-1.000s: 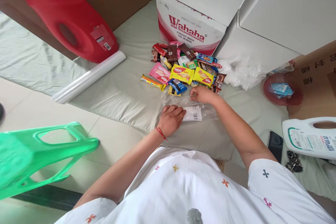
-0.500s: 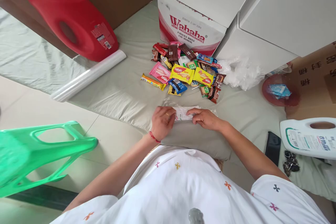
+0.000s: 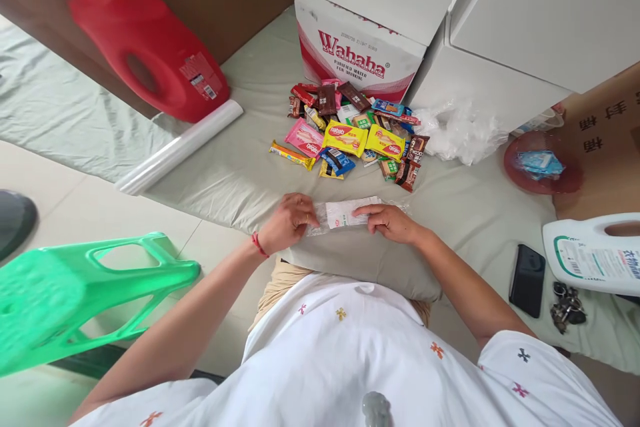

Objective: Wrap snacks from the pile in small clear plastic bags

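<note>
A small white packet with red and green print lies on the pale green sheet, inside clear plastic wrap that reaches past both its ends. My left hand, wearing a red string bracelet and a ring, is closed with curled fingers at the left end of the wrap. From the other side, my right hand rests its forefinger on the packet's face, its other fingers bent at the near edge. Beyond the hands lies a heap of wrapped snacks, among them yellow wafer packs and a pink one.
A white carton stands behind the snacks, beside crumpled clear plastic. To the left are a film roll, a red jug and a green stool. A phone, keys and a white detergent bottle lie right.
My left hand has slid left, off the packet's left part to the end of the wrap, uncovering more print. My right hand stays at the packet. The view has shifted slightly.
</note>
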Demonstrator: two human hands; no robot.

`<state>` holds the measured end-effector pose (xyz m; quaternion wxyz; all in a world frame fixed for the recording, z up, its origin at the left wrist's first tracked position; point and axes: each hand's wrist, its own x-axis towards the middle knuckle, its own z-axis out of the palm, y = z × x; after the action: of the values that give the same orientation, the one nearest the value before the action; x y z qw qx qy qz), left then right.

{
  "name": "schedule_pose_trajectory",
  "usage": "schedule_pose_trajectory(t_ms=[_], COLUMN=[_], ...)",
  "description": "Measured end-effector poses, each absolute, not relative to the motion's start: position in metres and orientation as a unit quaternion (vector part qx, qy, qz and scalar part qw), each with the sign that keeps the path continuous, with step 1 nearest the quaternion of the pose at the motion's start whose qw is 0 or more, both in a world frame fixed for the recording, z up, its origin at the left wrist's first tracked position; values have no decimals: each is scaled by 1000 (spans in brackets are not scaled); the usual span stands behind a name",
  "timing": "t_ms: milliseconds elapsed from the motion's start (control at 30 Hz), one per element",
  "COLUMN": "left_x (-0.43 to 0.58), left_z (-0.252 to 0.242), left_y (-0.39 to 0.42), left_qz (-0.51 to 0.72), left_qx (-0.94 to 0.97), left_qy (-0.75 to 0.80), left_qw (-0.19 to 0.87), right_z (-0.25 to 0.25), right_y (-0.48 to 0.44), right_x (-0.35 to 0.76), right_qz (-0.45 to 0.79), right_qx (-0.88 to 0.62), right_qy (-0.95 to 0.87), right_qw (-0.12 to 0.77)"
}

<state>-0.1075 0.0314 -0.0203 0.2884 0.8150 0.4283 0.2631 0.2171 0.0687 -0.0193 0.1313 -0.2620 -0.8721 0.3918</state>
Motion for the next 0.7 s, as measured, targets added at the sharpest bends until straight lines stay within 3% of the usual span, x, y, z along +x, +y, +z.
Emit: schedule_pose_trajectory(t_ms=[167,267,333,400,500,700], left_x=[-140,-143,-134,-119,-93,-87], left_z=[-16,-11,-11,-16,-29,-28], left_y=[6,3,9,17,26,19], left_qz=[202,283,353,359,259,217], left_qx=[835,777,704,659,690,739], left_qy=[422,474,559,632,655,599], left_qw=[288,302,259,194,168,218], right_z=[-12,9,24,33,28,-10], right_y=[66,63,62,62,60,45], right_x=[232,243,242,232,206,183], right_qz=[428,451,470,452,351,287], right_qx=[-254,-250,-257,-290,-347,-334], right_qy=[-859,-849,-836,-828,-837,-889], right_qw=[121,112,120,160,237,125])
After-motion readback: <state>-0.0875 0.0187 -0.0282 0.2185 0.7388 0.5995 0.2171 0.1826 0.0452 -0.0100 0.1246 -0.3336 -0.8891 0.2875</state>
